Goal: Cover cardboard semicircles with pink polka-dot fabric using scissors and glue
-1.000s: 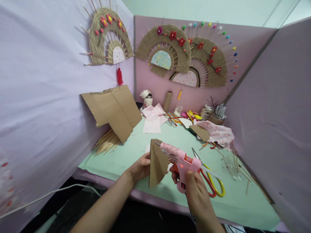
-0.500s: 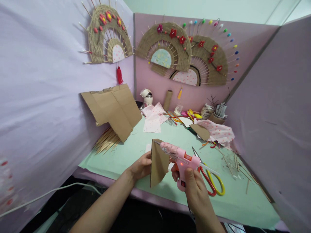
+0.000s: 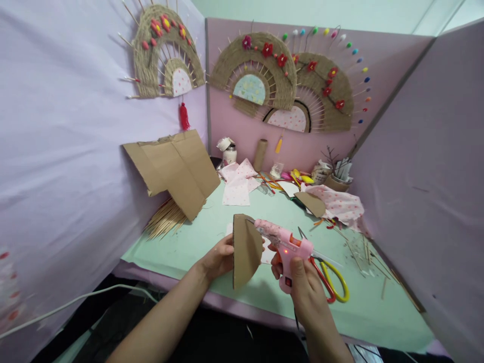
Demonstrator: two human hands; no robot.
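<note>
**Glue gun at the cardboard's edge**

The left hand (image 3: 218, 258) is clamped on a fan-shaped cardboard piece (image 3: 245, 249), held upright above the table (image 3: 196, 242). Its fingers are hidden behind the card. The right hand (image 3: 302, 285) is closed around the pink glue gun (image 3: 289, 247). The nozzle reaches the card's upper edge, but contact is hard to make out. Scissors (image 3: 335, 282) lie just beyond, partly covered.

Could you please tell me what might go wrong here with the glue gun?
The glue gun, lit and in the right hand, has its nozzle at the top edge of the cardboard piece held upright by the left hand; hot glue might drip onto that hand. Open scissors lie just beside the right hand, so it could brush the blades.
</note>
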